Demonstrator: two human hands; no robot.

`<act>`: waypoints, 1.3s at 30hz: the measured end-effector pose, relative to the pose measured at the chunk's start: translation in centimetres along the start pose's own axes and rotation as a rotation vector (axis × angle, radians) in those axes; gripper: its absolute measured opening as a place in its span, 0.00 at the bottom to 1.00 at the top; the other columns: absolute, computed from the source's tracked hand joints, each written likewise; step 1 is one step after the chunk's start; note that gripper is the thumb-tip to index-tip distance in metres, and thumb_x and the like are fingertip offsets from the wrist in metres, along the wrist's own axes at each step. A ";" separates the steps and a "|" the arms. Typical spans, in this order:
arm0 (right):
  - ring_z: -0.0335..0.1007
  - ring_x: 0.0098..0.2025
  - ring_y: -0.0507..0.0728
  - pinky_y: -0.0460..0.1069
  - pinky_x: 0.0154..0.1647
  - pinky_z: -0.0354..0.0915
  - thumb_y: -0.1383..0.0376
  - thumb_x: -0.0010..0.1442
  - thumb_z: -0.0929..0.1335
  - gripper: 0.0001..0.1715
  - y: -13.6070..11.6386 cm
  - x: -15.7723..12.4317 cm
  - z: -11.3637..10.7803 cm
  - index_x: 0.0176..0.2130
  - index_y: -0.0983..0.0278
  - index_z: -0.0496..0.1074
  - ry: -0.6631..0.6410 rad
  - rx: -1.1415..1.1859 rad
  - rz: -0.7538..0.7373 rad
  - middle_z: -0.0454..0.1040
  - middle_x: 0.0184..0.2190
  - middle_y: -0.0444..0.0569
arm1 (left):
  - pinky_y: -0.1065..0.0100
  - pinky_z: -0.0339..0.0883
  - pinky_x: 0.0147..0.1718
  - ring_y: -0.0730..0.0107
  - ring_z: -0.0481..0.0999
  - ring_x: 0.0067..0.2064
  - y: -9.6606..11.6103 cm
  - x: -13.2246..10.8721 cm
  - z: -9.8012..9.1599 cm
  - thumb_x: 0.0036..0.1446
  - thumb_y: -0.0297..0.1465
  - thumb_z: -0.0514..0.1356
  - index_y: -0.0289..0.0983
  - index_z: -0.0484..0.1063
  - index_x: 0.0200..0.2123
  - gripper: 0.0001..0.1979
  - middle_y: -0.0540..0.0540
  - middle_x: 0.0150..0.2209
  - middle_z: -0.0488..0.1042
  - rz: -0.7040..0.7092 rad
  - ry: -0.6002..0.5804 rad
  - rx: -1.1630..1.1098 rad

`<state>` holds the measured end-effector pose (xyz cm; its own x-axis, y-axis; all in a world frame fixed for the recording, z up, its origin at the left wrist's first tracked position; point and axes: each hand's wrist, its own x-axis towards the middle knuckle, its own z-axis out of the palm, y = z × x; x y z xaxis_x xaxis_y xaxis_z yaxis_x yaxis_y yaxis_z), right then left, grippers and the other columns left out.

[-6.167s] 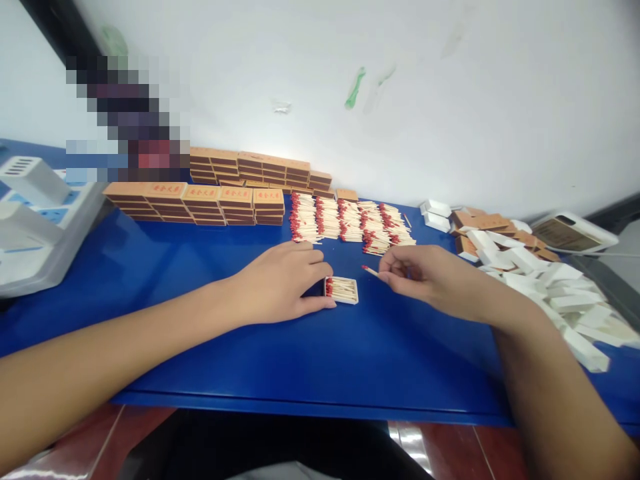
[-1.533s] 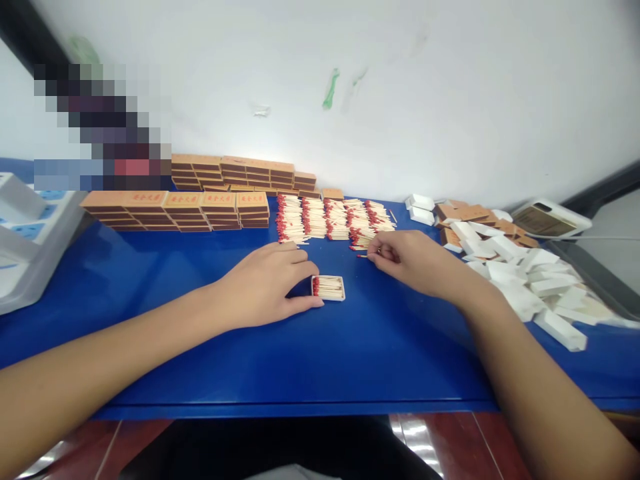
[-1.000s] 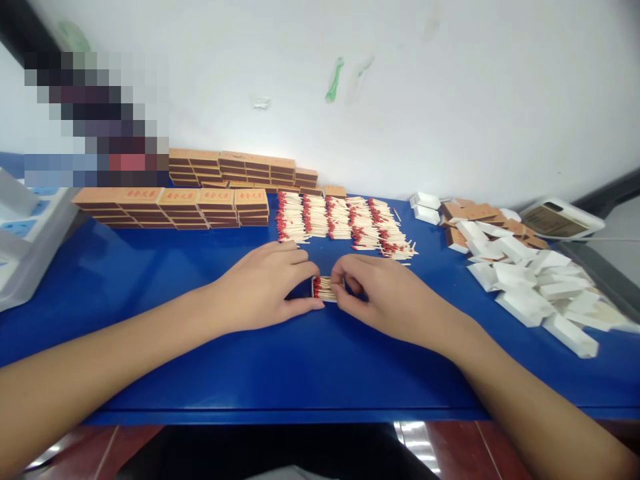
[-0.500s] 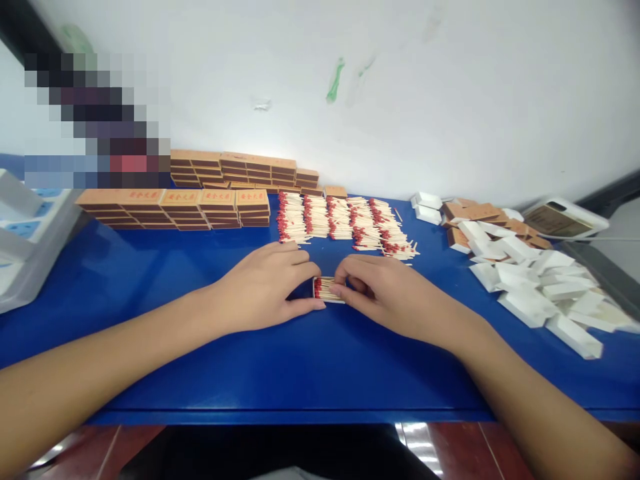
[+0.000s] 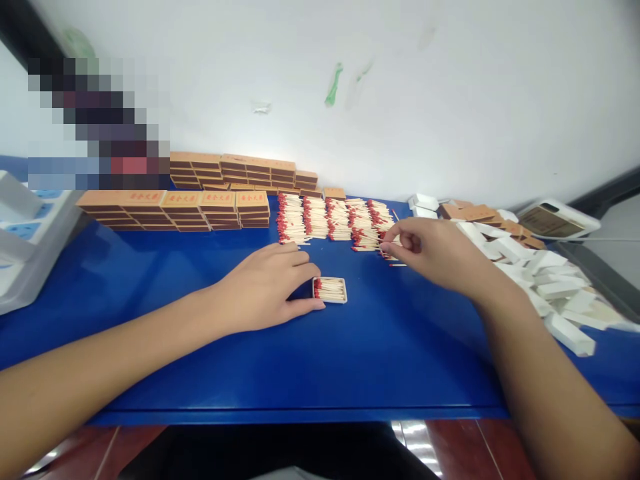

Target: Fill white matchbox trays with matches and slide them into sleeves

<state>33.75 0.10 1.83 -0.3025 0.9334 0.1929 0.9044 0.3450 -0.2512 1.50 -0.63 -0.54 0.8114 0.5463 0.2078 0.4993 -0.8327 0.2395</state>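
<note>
A small white matchbox tray point(image 5: 345, 291) lies on the blue table, filled with red-headed matches point(image 5: 330, 289). My left hand point(image 5: 273, 287) rests flat beside it, with thumb and forefinger closed about the tray's left end. Up and to the right, my right hand point(image 5: 427, 250) pinches at the rightmost pile of matches point(image 5: 383, 217); thumb and forefinger meet on a match there, partly hidden by the fingers. Several more match piles point(image 5: 316, 217) stand in a row to the left of it. One loose match point(image 5: 398, 265) lies just below my right fingertips.
Stacked matchboxes point(image 5: 200, 207) line the back left, with more stacks point(image 5: 257, 170) behind. A heap of white trays point(image 5: 560, 287) and loose matchbox sleeves point(image 5: 475, 213) spreads at the right, near a white device with a screen point(image 5: 557, 217). A grey-white container point(image 5: 45, 247) stands far left.
My right hand has left the tray and moved up and right to the rightmost match pile. The left hand keeps its place at the tray, whose right end now shows.
</note>
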 end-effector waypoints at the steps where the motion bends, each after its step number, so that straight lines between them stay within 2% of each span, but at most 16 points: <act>1: 0.66 0.27 0.56 0.51 0.30 0.55 0.61 0.65 0.71 0.08 0.5 0.1 0.0 0.34 0.60 0.76 -0.018 -0.001 0.008 0.73 0.25 0.45 | 0.58 0.65 0.48 0.60 0.75 0.43 0.0 0.0 0.0 0.71 0.45 0.63 0.36 0.79 0.50 0.18 0.45 0.41 0.79 0.000 -0.001 -0.001; 7: 0.67 0.28 0.56 0.51 0.30 0.56 0.61 0.67 0.68 0.10 0.1 0.4 1.1 0.33 0.60 0.73 -0.093 0.010 -0.042 0.73 0.26 0.45 | 0.59 0.65 0.48 0.60 0.75 0.43 0.1 0.0 -0.1 0.71 0.45 0.63 0.36 0.79 0.50 0.18 0.46 0.41 0.79 -0.005 -0.009 -0.001; 10: 0.66 0.27 0.56 0.50 0.30 0.55 0.62 0.66 0.68 0.09 -0.2 0.4 1.4 0.33 0.60 0.72 -0.080 -0.001 -0.029 0.73 0.26 0.46 | 0.59 0.65 0.48 0.60 0.75 0.43 0.2 -0.1 0.0 0.72 0.45 0.63 0.36 0.79 0.50 0.18 0.45 0.41 0.79 -0.002 -0.005 0.007; 17: 0.66 0.28 0.56 0.50 0.30 0.56 0.64 0.67 0.66 0.10 0.0 0.5 1.5 0.32 0.60 0.70 -0.083 -0.053 -0.018 0.73 0.26 0.47 | 0.58 0.65 0.49 0.59 0.76 0.43 0.0 -0.2 0.1 0.71 0.46 0.63 0.36 0.79 0.51 0.19 0.45 0.41 0.79 0.000 -0.001 0.018; 30: 0.67 0.31 0.58 0.50 0.33 0.57 0.65 0.69 0.65 0.09 -0.5 0.6 1.2 0.35 0.61 0.72 -0.098 -0.030 -0.045 0.74 0.30 0.49 | 0.58 0.66 0.50 0.60 0.76 0.44 0.2 -0.1 -0.2 0.72 0.46 0.61 0.36 0.79 0.51 0.19 0.44 0.42 0.79 -0.002 -0.014 0.010; 35: 0.63 0.27 0.55 0.50 0.31 0.56 0.58 0.73 0.66 0.11 -3.7 -0.2 0.8 0.38 0.60 0.72 -0.068 0.153 -0.105 0.68 0.25 0.42 | 0.58 0.66 0.50 0.59 0.76 0.44 0.1 -0.1 0.0 0.72 0.46 0.62 0.36 0.79 0.51 0.19 0.44 0.42 0.79 0.002 0.001 0.031; 39: 0.65 0.29 0.54 0.49 0.31 0.58 0.62 0.71 0.68 0.06 -7.2 -1.1 1.2 0.39 0.60 0.72 -0.140 0.282 -0.188 0.71 0.29 0.43 | 0.58 0.66 0.50 0.59 0.76 0.44 0.2 -0.1 -0.1 0.71 0.46 0.63 0.36 0.79 0.51 0.19 0.44 0.41 0.79 -0.002 -0.001 0.025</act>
<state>27.27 -3.31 2.30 -0.5119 0.8486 0.1336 0.7163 0.5074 -0.4790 1.51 -0.84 -0.44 0.8109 0.5476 0.2065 0.5081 -0.8338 0.2159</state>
